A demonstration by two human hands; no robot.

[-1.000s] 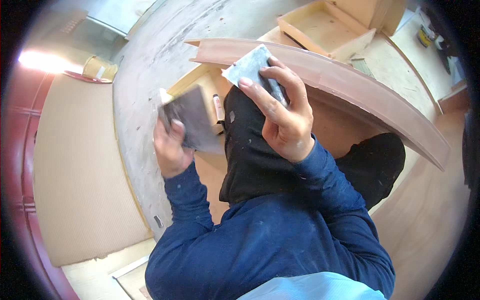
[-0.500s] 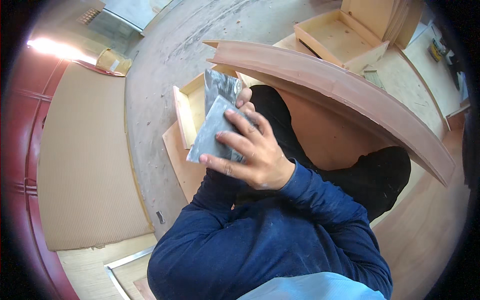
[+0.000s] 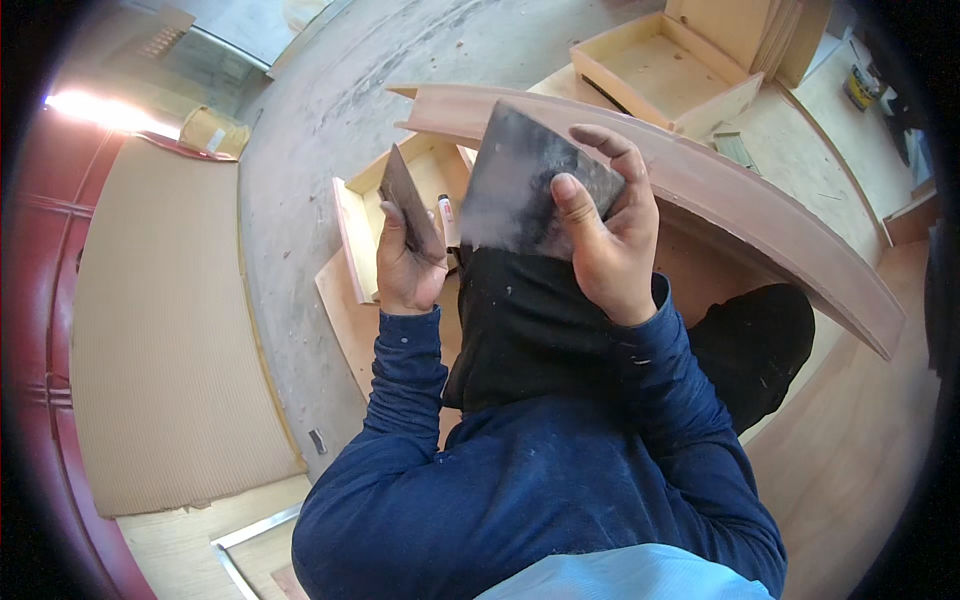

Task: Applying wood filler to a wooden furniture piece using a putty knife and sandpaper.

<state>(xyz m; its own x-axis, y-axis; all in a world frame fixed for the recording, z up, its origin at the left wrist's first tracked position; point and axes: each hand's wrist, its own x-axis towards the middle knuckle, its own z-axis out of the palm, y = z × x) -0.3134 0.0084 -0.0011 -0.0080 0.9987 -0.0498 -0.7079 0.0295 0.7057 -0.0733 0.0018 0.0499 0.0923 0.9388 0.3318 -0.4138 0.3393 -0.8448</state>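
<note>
In my left hand [image 3: 410, 275] a thin dark sheet of sandpaper [image 3: 408, 205] stands nearly edge-on, with the thumb along its side. My right hand [image 3: 618, 245] grips a wider, dark grey sheet of sandpaper [image 3: 510, 185] between thumb and fingers, its face smudged with pale dust. The two sheets are apart, held above my lap. Behind the left one is a shallow wooden drawer [image 3: 350, 240], in which a marker-like tube with a white label [image 3: 446, 215] shows between my hands. Behind the right one lies a long curved wooden piece [image 3: 800, 235].
A second open wooden box [image 3: 690, 70] lies at the back right, beside upright boards [image 3: 750, 30]. Corrugated cardboard [image 3: 165, 340] covers the left side, near a red panel [image 3: 45, 300]. A roll of tape-like material [image 3: 213, 133] sits at its far end.
The two sheets overlapped, with my right fingers spread over the front one. My hands have since moved apart, the right one rightward with its sheet, and the left sheet has turned nearly edge-on.
</note>
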